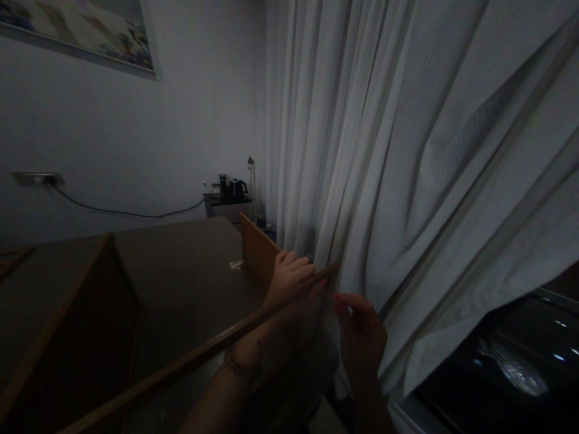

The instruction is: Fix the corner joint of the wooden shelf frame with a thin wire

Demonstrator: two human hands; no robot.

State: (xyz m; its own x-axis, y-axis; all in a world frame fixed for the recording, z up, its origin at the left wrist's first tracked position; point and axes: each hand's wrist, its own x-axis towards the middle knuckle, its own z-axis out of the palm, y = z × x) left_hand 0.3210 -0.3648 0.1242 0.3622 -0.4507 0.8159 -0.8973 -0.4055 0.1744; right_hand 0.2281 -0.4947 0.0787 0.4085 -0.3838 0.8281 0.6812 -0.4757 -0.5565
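Wood meets the left hand (292,277): its fingers (298,264) curl closed over the thin brown wooden rail (181,361) at frame centre. Just beside it the right hand (359,328), fingers narrow, grip unclear, nears the pale pleated curtain (407,150).

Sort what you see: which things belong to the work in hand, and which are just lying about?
In hand: left hand on the wooden rail; right hand by the white curtain.
Lying about: kettle, wall picture, cable.
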